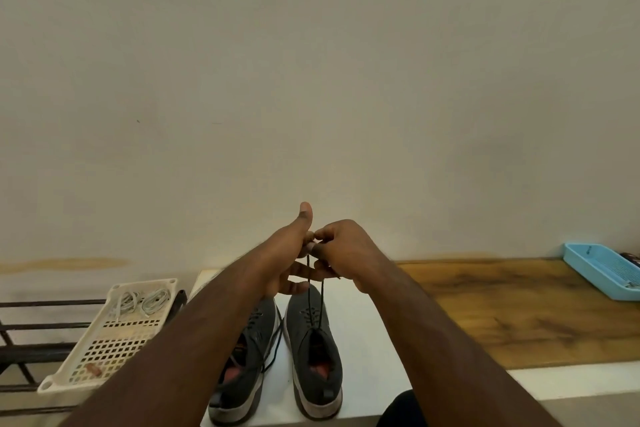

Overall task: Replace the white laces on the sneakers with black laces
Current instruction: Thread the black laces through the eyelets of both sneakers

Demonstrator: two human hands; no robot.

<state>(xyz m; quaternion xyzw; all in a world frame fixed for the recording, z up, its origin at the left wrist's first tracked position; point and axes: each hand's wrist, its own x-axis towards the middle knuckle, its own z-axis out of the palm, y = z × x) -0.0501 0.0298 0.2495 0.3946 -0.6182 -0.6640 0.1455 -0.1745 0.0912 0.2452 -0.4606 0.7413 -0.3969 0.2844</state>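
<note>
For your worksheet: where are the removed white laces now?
In the head view, the coiled white laces lie at the far end of the cream perforated plastic tray, left of the grey sneakers.

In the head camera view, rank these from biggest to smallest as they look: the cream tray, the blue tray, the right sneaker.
1. Cream tray.
2. Right sneaker.
3. Blue tray, though it is cut off by the frame edge and farther away, so its rank is unsure.

My one head cam, wide-angle, pitched fwd more than down, plain wall [311,62] fills upper two-thirds, white tabletop [363,322] close at bottom edge, forearms entering from below, no 2nd view.
</note>
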